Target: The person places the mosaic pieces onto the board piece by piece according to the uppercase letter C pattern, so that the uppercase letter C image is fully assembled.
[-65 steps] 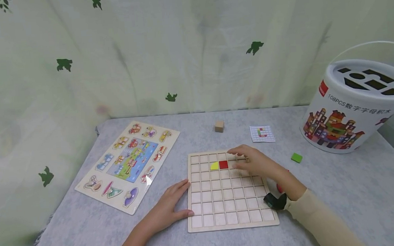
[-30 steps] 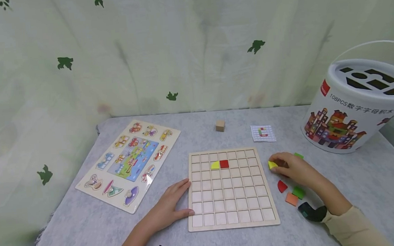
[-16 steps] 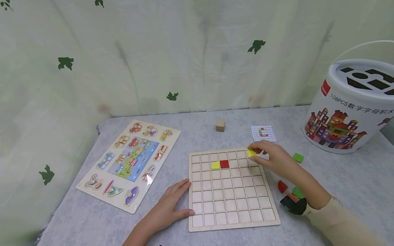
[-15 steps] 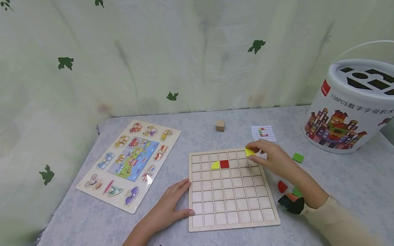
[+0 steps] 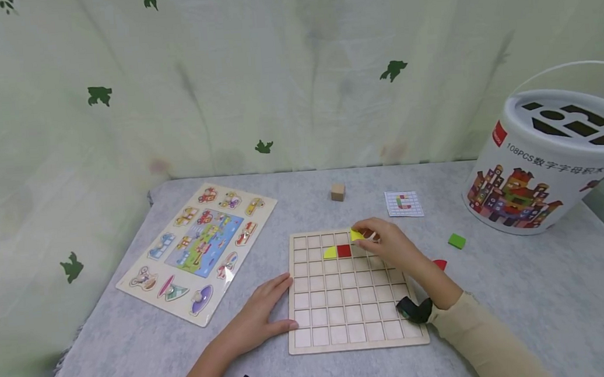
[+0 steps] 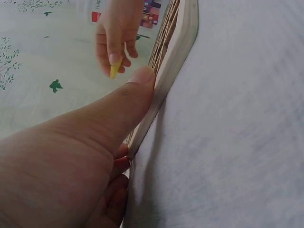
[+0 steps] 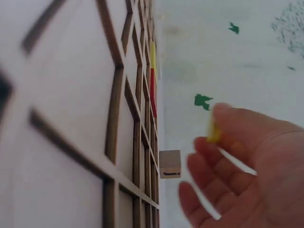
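My right hand point(image 5: 385, 244) pinches a small yellow tile point(image 5: 356, 235) between thumb and fingertips, over the top rows of a wooden grid board point(image 5: 360, 345). The same yellow tile point(image 7: 213, 133) shows blurred in the right wrist view. Just below and left of it, a yellow quarter-round tile point(image 5: 330, 253) and a red square tile point(image 5: 344, 251) lie side by side in the second row. My left hand point(image 5: 258, 314) rests at the board's left edge; in the left wrist view its thumb point(image 6: 135, 88) touches the rim.
A green tile point(image 5: 456, 241) and a red piece point(image 5: 440, 264), partly behind the right forearm, lie right of the board. Beyond it are a wooden cube point(image 5: 338, 192) and a printed pattern card point(image 5: 404, 204). A picture puzzle point(image 5: 202, 319) lies left, a white bucket point(image 5: 533, 178) stands right.
My right hand went from the board to the right, took up the yellow tile there and carried it left over the board's top rows. The left hand has stayed put.
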The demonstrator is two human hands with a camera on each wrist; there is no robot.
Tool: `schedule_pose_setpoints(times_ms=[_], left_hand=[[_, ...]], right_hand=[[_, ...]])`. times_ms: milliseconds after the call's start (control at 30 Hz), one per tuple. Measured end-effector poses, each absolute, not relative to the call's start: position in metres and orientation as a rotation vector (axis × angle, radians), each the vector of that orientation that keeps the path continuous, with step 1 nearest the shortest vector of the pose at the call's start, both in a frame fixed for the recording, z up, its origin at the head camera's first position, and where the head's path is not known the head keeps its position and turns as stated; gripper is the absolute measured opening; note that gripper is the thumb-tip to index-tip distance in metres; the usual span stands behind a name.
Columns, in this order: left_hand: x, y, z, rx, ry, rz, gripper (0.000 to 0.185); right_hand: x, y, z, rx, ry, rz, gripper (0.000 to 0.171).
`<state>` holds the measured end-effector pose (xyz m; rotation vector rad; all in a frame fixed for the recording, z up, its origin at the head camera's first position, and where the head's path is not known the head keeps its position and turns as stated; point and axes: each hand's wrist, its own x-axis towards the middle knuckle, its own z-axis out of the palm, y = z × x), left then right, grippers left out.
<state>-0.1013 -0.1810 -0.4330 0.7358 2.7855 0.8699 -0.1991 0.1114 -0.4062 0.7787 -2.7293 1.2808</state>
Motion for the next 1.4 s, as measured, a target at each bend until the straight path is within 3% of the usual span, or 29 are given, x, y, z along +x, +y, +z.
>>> schedule_pose_setpoints(times_ms=[900, 1400], left_hand=[[-0.103, -0.181, -0.435, 0.741, 2.801, 0.863, 0.078], [-0.102, -0.182, -0.436, 0.752, 2.814, 0.870, 0.077]], right_hand=[[-0.203, 0.117, -0.433, 0.796, -2.848, 1.277, 0.021], [-0.191, 0.151, -0.380, 0.795, -2.846, 1.144, 0.042]])
